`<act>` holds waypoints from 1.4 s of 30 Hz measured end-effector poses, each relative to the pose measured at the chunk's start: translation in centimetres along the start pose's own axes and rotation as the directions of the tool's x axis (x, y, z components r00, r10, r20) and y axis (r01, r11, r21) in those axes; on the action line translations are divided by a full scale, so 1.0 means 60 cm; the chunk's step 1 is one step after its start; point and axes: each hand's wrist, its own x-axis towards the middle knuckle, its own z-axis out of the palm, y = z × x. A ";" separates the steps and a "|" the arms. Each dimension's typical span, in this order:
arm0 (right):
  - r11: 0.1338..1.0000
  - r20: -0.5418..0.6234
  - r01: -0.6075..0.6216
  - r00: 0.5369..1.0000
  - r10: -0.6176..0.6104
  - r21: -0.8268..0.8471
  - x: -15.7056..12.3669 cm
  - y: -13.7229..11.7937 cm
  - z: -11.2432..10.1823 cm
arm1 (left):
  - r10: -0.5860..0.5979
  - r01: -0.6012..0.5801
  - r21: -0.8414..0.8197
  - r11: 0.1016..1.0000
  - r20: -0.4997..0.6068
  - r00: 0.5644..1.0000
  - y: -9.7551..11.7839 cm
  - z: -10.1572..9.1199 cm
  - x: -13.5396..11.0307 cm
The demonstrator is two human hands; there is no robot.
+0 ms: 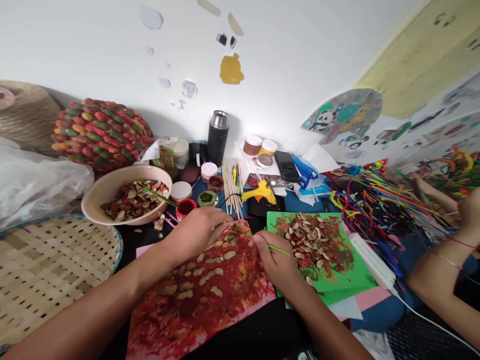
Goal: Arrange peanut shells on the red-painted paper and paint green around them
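Observation:
My left hand (198,231) rests closed on the top edge of a red-painted sheet (210,305) with peanut shells glued in rows; what its fingers pinch is hidden. My right hand (275,260) is closed on a thin green paintbrush (279,248), whose tip touches the sheet's top near my left fingers. A green sheet (348,277) covered with painted shell pieces lies just to the right. Small open paint pots, red (185,206) and green (207,198), stand just beyond my left hand.
A beige bowl (108,189) of painted shells sits at left, above a woven tray (45,270). A yellow glue gun (260,192), wooden sticks, jars, a black flask (218,136) and a phone crowd the back. Pipe cleaners (378,200) and another person's arms (446,260) fill the right.

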 end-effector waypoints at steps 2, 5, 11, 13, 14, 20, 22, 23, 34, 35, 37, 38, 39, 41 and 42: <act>1.000 -0.003 0.015 1.000 -0.015 -0.010 0.003 0.003 0.003 | -0.001 0.001 0.004 1.000 0.004 1.000 0.000 0.000 0.000; 1.000 0.004 0.025 1.000 -0.025 -0.017 0.001 0.005 0.004 | -0.003 0.003 0.023 1.000 0.009 1.000 0.001 0.000 0.001; 1.000 0.009 0.014 1.000 -0.014 -0.016 -0.004 0.002 0.000 | -0.011 0.010 0.022 1.000 0.008 1.000 0.005 0.000 0.001; 1.000 0.004 0.004 1.000 -0.004 -0.020 -0.002 0.003 0.003 | -0.002 0.002 0.023 1.000 0.005 1.000 0.004 0.002 0.001; 1.000 0.002 0.000 1.000 0.000 -0.017 0.000 0.004 0.005 | 0.001 -0.001 0.029 1.000 0.004 1.000 0.003 0.002 0.001; 1.000 0.001 0.002 1.000 -0.002 0.021 -0.003 0.006 0.005 | -0.004 0.003 0.060 0.998 0.005 1.000 0.002 0.000 -0.001; 1.000 0.002 0.006 1.000 -0.006 0.028 -0.007 0.004 0.003 | -0.004 0.004 0.064 0.998 0.005 1.000 0.003 0.001 -0.001; 1.000 0.004 0.005 1.000 -0.005 0.031 -0.010 0.004 0.001 | 0.000 0.000 0.063 0.998 0.001 1.000 0.003 0.001 -0.001; 0.998 0.005 0.038 0.999 -0.038 0.044 -0.021 0.005 0.001 | 0.000 0.000 0.024 1.000 -0.010 1.000 0.005 0.000 -0.004; 0.999 0.003 0.041 0.999 -0.041 0.036 -0.022 0.005 -0.001 | -0.009 0.009 0.026 1.000 -0.006 1.000 0.004 0.000 -0.004; 0.999 -0.005 0.024 1.000 -0.024 0.025 -0.026 0.008 -0.004 | -0.021 0.021 0.027 0.999 0.003 1.000 0.003 0.001 -0.005; 1.000 -0.007 0.005 1.000 -0.005 0.024 -0.028 0.010 -0.005 | -0.022 0.022 0.024 0.999 0.005 1.000 0.002 0.001 -0.006; 1.000 -0.007 -0.015 1.000 0.015 0.027 -0.030 0.012 -0.006 | -0.019 0.019 0.020 1.000 0.004 1.000 0.002 0.001 -0.006; 0.998 -0.006 -0.040 0.999 0.040 0.039 -0.034 0.014 -0.007 | -0.002 0.002 0.017 1.000 -0.003 1.000 0.002 0.000 -0.006; 0.998 -0.004 -0.042 0.999 0.043 0.046 -0.034 0.014 -0.007 | 0.008 -0.008 0.020 1.000 -0.003 1.000 0.002 0.000 -0.006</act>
